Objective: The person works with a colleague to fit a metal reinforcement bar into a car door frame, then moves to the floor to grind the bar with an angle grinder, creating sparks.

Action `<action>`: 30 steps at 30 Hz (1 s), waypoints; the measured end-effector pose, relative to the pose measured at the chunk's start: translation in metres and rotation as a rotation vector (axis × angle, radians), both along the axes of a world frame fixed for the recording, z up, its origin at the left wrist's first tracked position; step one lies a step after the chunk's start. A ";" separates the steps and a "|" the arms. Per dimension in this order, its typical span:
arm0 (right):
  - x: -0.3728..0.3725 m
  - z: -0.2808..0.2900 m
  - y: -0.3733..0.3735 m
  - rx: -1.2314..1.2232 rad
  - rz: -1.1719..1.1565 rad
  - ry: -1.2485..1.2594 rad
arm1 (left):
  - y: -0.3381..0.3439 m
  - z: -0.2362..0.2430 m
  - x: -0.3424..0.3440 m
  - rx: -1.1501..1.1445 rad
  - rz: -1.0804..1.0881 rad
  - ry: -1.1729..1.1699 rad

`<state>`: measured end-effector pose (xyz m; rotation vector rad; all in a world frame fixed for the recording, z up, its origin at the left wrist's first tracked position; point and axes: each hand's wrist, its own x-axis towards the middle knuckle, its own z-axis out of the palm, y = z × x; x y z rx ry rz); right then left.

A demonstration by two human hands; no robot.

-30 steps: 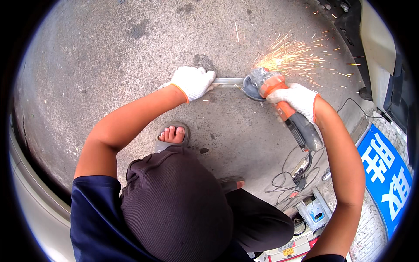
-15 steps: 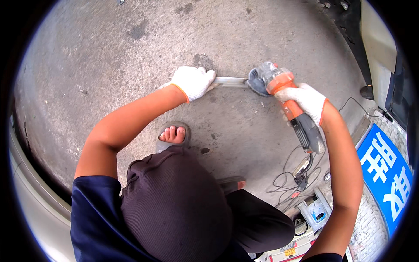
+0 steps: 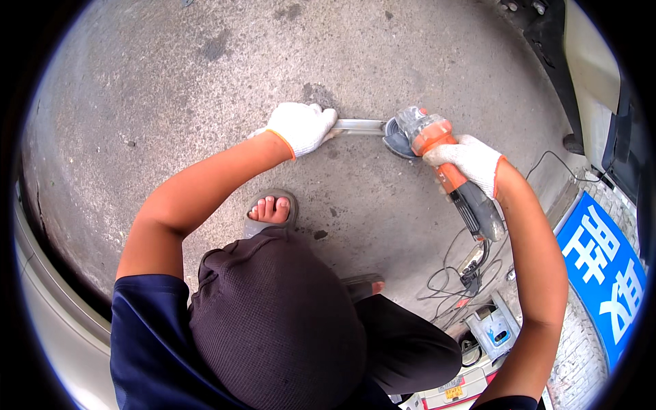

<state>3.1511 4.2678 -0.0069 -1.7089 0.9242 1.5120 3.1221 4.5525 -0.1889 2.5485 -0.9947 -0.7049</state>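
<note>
My left hand (image 3: 301, 128), in a white knit glove with an orange cuff, is closed round a pale metal strip (image 3: 362, 127). The strip sticks out to the right from under my fingers; the part inside the glove is hidden. My right hand (image 3: 470, 162), gloved alike, grips the orange body of an angle grinder (image 3: 432, 135). Its dark handle points down to the right, with the cord leaving its end. At the strip's right end sits the grinder's disc and guard (image 3: 398, 139); whether the disc touches the metal I cannot tell.
Rough concrete floor (image 3: 205, 89) lies under my hands. Tangled black cords (image 3: 447, 283) and a grey metal piece (image 3: 493, 331) lie at the lower right. A blue sign (image 3: 601, 266) is on the right. My sandalled foot (image 3: 272, 210) is below my left hand.
My right hand has shifted the grinder slightly left and down, along the strip's end. My left hand and the strip have hardly moved.
</note>
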 end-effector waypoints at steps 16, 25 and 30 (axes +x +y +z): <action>0.003 0.000 0.002 -0.024 -0.010 0.018 | 0.001 0.004 0.001 -0.003 0.012 0.027; 0.004 0.003 0.005 -0.011 -0.032 0.008 | 0.001 0.004 0.001 0.010 0.010 0.021; -0.001 -0.003 -0.002 -0.004 -0.053 0.024 | -0.001 0.003 0.003 0.007 0.005 0.025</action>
